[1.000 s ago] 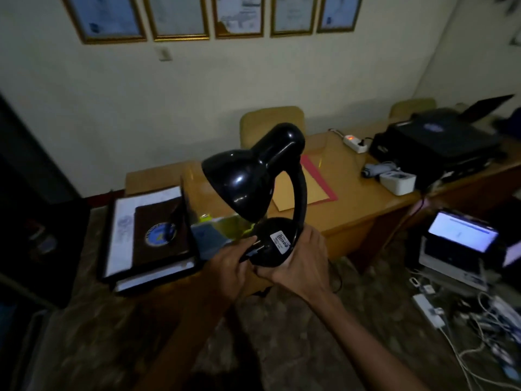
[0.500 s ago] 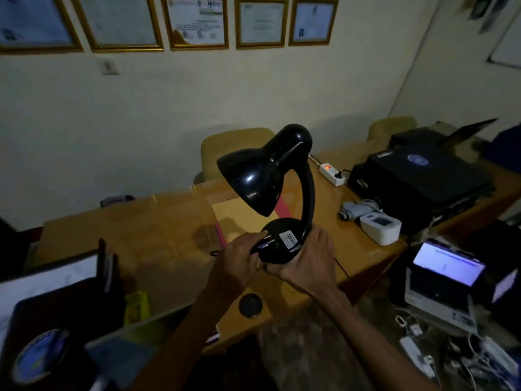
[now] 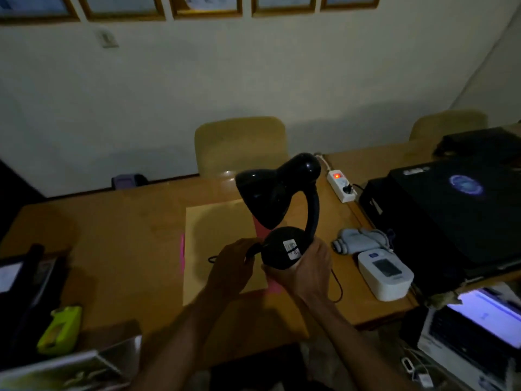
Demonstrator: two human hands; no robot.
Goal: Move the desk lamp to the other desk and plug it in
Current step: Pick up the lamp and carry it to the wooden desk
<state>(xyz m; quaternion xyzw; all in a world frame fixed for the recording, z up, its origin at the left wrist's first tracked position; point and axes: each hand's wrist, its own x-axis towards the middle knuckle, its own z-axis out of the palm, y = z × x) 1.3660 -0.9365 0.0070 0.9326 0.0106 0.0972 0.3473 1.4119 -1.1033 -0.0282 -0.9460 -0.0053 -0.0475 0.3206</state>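
Black gooseneck desk lamp w/ round base point(image 3: 282, 246) now over middle of wooden desk point(image 3: 127, 235), above tan envelope point(image 3: 220, 238); a sec ago approaching from the near side w/ floor below. Held tilted, not set down yet. Right hand point(image 3: 307, 269) wrapped round base from near-right side; left hand point(image 3: 232, 266) closed on black cord point(image 3: 255, 247) where it leaves base. Cord loops across envelope; plug not visible. White power strip w/ red light point(image 3: 341, 186) far right, one plug already in. Next, probably: set down, then plug in there.
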